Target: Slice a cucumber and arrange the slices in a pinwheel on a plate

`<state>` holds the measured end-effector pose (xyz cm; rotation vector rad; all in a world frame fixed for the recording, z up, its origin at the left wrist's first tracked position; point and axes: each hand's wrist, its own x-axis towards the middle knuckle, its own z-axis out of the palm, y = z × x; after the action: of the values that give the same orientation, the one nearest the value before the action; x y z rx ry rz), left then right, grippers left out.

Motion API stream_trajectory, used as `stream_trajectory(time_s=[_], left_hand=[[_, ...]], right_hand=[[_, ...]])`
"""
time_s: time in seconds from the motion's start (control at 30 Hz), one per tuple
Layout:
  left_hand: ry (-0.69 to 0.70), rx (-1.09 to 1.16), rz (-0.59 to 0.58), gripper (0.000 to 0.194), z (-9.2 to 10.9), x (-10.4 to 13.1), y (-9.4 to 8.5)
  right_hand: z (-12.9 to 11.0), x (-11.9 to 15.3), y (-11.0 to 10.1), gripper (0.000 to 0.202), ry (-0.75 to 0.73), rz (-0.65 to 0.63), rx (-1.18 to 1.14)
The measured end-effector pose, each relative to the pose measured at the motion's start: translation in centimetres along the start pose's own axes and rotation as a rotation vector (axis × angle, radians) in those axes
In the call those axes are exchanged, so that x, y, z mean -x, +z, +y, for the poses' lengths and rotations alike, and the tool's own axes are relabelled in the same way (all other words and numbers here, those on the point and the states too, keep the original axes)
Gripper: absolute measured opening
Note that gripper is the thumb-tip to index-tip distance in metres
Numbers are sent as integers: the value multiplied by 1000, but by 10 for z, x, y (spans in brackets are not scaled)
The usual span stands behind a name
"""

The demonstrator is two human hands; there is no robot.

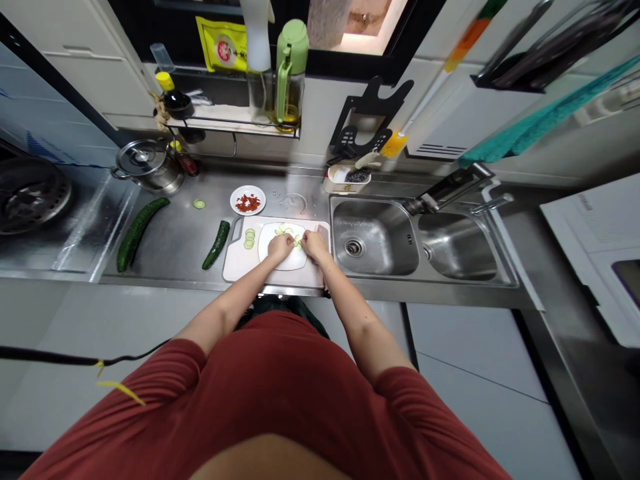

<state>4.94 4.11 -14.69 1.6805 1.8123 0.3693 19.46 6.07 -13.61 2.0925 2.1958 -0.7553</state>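
Both hands are over a squarish white plate (268, 251) with several pale green cucumber slices (284, 229) on it. My left hand (281, 247) has its fingers pinched together above the plate; what they hold is too small to make out. Close beside it, my right hand (314, 245) pinches a cucumber slice (299, 241) at the plate's right side. The plate rests on a pale cutting board (234, 268). A short row of overlapping cucumber slices (249, 239) lies on the board to the left. Left of the board lies a cut dark green cucumber (217, 245).
A longer cucumber (140, 233) and a cut end piece (199, 204) lie on the steel counter. Behind the board is a dish of chopped red pieces (247, 200). A lidded pot (150, 168) stands back left; a double sink (375, 237) with a tap (450, 187) is right.
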Motion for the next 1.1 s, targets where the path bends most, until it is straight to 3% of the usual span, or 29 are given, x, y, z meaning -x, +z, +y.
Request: stream_trajectory(time_s=[0.33,0.43,0.6,1.1], left_hand=[[90,-171,22,24,1,6,0],[209,-238,48,29,-2,10,2],[405,-357,-20,36,-8,15,7],[417,-408,-86,38,-6,18,3]], right_hand=[[-3,5,-5,28,7,1,47],[-3,5,-7,30,12,-12,43],[-1,4,-7,29,19,-21,29],[19,-1,2,21,38,50,-77]])
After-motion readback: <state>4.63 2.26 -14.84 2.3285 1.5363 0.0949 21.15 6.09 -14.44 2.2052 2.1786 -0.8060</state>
